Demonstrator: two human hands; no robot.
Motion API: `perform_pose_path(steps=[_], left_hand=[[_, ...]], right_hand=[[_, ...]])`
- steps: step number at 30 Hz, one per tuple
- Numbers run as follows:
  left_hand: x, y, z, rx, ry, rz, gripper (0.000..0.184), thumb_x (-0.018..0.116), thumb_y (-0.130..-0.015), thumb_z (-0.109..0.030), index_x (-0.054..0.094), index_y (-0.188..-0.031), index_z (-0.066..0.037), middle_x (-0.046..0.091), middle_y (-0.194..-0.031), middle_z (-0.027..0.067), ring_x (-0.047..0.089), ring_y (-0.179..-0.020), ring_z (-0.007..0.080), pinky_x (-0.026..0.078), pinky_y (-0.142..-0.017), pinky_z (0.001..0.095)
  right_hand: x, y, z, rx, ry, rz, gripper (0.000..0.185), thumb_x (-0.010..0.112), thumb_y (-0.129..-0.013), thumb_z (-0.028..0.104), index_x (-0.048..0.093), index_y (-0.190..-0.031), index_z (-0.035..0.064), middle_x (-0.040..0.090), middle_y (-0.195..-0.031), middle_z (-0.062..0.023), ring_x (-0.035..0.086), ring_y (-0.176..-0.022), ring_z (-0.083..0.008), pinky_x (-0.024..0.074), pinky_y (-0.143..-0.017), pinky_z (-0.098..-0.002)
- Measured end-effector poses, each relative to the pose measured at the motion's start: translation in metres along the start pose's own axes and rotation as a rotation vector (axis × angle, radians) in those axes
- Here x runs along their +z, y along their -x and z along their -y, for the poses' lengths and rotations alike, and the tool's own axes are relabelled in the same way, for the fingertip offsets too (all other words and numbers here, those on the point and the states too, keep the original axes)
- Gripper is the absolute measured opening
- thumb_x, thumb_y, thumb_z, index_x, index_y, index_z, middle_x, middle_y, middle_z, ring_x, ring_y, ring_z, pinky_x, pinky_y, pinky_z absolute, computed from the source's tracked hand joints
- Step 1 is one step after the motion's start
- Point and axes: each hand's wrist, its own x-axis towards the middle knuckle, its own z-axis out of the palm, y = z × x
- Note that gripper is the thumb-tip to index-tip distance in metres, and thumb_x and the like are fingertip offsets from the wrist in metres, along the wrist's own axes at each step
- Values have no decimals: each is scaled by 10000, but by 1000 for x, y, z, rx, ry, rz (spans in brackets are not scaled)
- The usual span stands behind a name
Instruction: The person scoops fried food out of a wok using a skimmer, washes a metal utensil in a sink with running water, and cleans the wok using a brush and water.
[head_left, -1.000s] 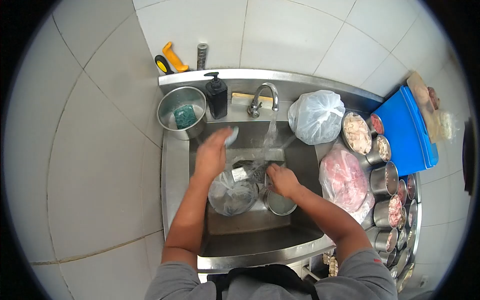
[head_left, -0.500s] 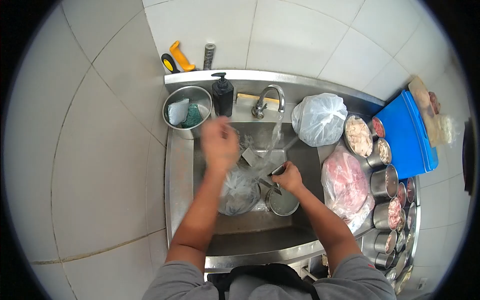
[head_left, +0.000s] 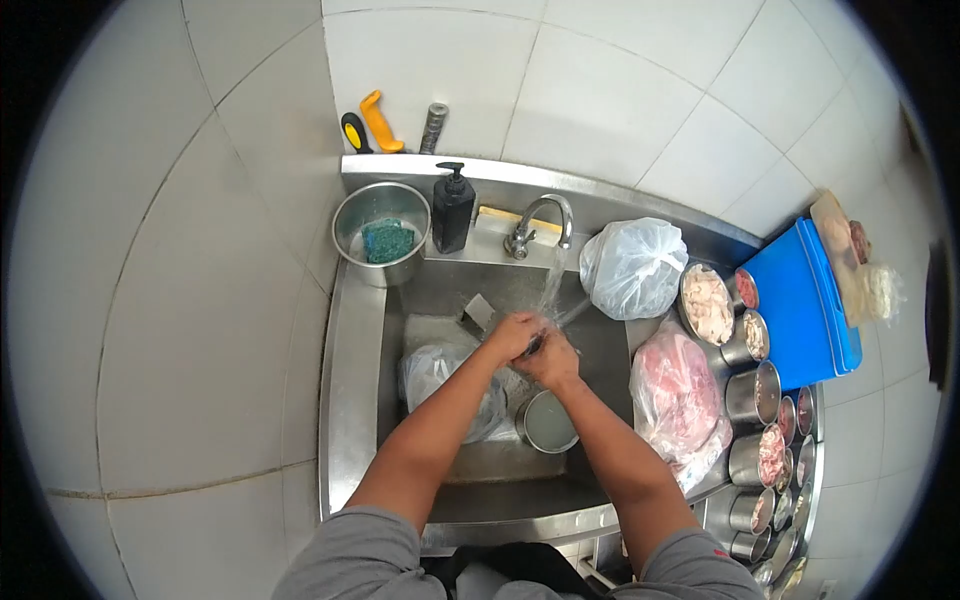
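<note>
Edges, left to right: the rectangular stainless-steel sink (head_left: 350,410) is bordered by grey wall tiles (head_left: 220,300), backed by a raised ledge, and flanked by a crowded steel counter.
Room in the basin: the left side is taken up by a crumpled clear plastic bag (head_left: 430,368); bare floor is left along the front and beyond the right forearm.
Back ledge: three tool handles (head_left: 381,122) (black-and-yellow, orange, ridged grey), one round steel pot (head_left: 385,274) with at least one green scouring pad (head_left: 388,240), one black pump bottle (head_left: 455,215), and one curved chrome tap (head_left: 522,240) are seen.
Basin contents: one clear bag, one flat silvery piece (head_left: 480,311), and one round steel container of cloudy water (head_left: 548,421) are counted.
Right counter: one tied whitish plastic bag (head_left: 635,270), one clear bag of pink meat (head_left: 680,395), at least eight steel containers (head_left: 745,457), and one blue box (head_left: 800,310) are counted.
Left hand (head_left: 517,338): its fingers are bent against the held object; whether it is gripped cannot be told.
Held: a small dark object (head_left: 535,344), wet, mostly hidden, is kept between both hands under running water.
Right hand (head_left: 553,360): its fingers are curled around that object.
</note>
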Motion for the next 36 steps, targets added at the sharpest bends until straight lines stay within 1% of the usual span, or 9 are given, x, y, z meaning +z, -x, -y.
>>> perform_pose_path(steps=[5, 12, 15, 18, 24, 29, 31, 34, 36], left_hand=[[22, 22, 34, 211, -67, 69, 520, 355, -982, -404, 566, -1187, 24, 552, -1272, 161, 497, -1207, 286, 342, -1024, 377], [-17, 71, 45, 617, -1126, 83, 561, 372, -950, -473, 532, -1262, -35, 374, -1436, 170, 263, -1383, 288, 96, -1165, 399], [-22, 80, 43, 380, -1266, 32, 458, 489, -913, -391, 597, -1183, -37, 454, -1366, 193, 389, -1310, 297, 242, -1121, 380], [4, 45, 22, 226, -448, -265, 342, 601, -859, -216, 629, -1136, -18, 598, -1201, 162, 578, -1112, 302, 428, -968, 373], [-31, -28, -16, 324, -526, -324, 351, 609, -805, -50, 617, -1154, -16, 665, -1057, 150, 626, -881, 159, 480, -819, 317], [-46, -75, -41, 508, -307, -344, 364, 547, -824, -15, 596, -1185, -17, 620, -1183, 158, 629, -969, 216, 464, -887, 322], [-44, -99, -18, 518, -324, -237, 386, 538, -827, -21, 580, -1211, -30, 610, -1202, 161, 629, -1007, 253, 460, -905, 329], [-52, -89, -7, 614, -1007, 73, 429, 536, -835, -50, 545, -1263, -72, 570, -1262, 154, 617, -1026, 319, 467, -900, 354], [-52, -63, -39, 263, -847, 44, 451, 546, -838, -78, 525, -1288, -102, 516, -1329, 142, 584, -1087, 319, 442, -943, 343]], right_hand=[[-17, 19, -9, 128, -160, -138, 516, 782, -580, 303, 573, -935, -7, 646, -867, -175, 640, -824, -301, 499, -743, -381], [-43, 44, -29, 283, -196, -48, 525, 776, -567, 311, 567, -927, -9, 648, -864, -183, 644, -830, -325, 503, -762, -383], [-40, 46, -27, 300, -73, -19, 540, 767, -568, 311, 581, -956, -14, 658, -889, -188, 654, -856, -315, 508, -771, -381], [-22, 36, -11, 320, -9, 28, 571, 756, -562, 310, 592, -995, -24, 662, -926, -201, 654, -905, -310, 510, -791, -379], [37, -9, -48, 378, -477, 93, 322, 725, -643, 308, 606, -793, 49, 660, -806, -120, 653, -773, -271, 505, -657, -383], [-6, 23, -32, 1142, -1397, 358, 237, 722, -683, 269, 536, -676, 122, 381, -582, 16, 280, -424, -132, 222, -420, -271], [-1, 35, -43, 1112, -1361, 304, 260, 725, -671, 266, 552, -709, 75, 485, -624, -11, 368, -411, -166, 298, -398, -311], [-13, 61, -35, 495, -193, -14, 426, 743, -609, 270, 577, -879, -16, 671, -932, -186, 659, -793, -332, 517, -693, -384], [-35, 75, -29, 416, -64, 20, 454, 749, -597, 270, 579, -899, -23, 663, -943, -207, 651, -845, -344, 510, -732, -389]])
